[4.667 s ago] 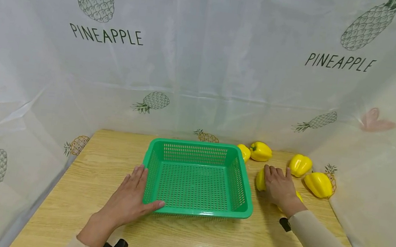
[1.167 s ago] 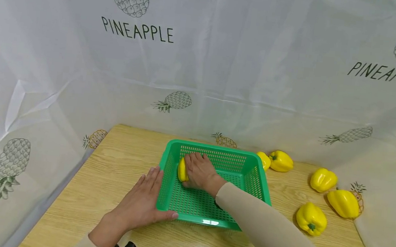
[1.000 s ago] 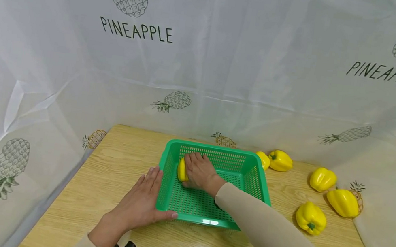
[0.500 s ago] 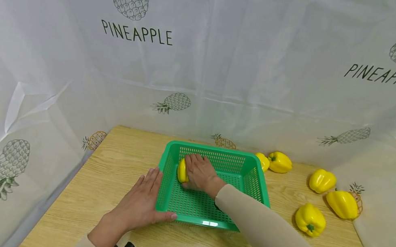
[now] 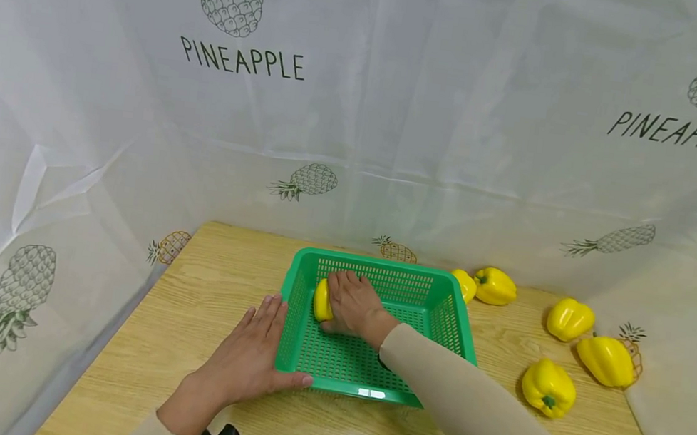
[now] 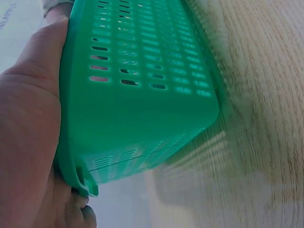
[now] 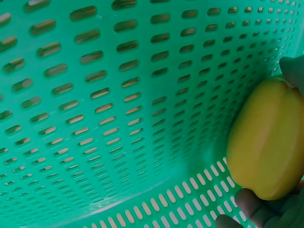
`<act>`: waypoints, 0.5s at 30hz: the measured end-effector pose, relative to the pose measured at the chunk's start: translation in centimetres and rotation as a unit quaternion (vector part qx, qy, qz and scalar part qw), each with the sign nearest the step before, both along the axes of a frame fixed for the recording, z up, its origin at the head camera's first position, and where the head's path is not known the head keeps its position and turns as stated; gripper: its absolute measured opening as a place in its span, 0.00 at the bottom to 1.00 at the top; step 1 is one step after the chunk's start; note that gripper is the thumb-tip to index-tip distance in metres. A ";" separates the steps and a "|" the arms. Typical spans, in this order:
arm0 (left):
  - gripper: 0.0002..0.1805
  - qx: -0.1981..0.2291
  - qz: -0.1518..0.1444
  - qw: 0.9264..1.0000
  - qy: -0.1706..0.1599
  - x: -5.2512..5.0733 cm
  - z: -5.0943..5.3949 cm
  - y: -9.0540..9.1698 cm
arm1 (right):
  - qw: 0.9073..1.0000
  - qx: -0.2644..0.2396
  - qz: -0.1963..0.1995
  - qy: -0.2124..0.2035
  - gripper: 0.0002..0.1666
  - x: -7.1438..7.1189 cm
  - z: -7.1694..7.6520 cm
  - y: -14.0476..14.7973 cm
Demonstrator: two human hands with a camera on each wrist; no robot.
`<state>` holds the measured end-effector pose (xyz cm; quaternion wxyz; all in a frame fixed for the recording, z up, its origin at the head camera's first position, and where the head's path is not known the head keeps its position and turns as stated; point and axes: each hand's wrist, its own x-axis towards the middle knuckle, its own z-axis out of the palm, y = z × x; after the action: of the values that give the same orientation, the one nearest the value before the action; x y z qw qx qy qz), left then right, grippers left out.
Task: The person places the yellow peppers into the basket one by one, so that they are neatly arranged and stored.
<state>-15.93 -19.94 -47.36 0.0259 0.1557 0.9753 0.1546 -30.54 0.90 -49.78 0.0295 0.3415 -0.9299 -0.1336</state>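
A green plastic basket (image 5: 367, 392) with slotted walls stands on the wooden table. Inside it, near the left wall, my right hand (image 5: 354, 306) grips a yellow bell pepper (image 5: 322, 302). The right wrist view shows that bell pepper (image 7: 266, 142) between thumb and fingers, low by the basket floor. My left hand (image 5: 252, 354) lies flat along the basket's left rim, fingers straight and thumb over the front corner. From the left wrist, the left hand (image 6: 33, 104) is against the rim of the basket (image 6: 133, 109).
More yellow bell peppers lie on the table (image 5: 182, 313): one bell pepper (image 5: 548, 387) right of the basket, others toward the far right, and a bell pepper (image 5: 495, 286) behind the basket's right corner. White pineapple-print sheeting (image 5: 425, 111) encloses the table's back and sides.
My right hand has carried a bell pepper from the table on the right leftward into the basket. Over the last second both hands stay put. My left hand remains at the rim.
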 end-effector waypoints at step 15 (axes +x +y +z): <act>0.73 0.014 -0.002 1.000 -0.010 0.1 0.4 0.0 | 1.000 0.014 -0.002 0.010 0.58 0.2 0.1 0.2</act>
<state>-15.88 -19.91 -46.92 0.0340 0.1567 0.9724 0.1697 -30.30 1.11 -49.65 0.0339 0.3384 -0.9283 -0.1501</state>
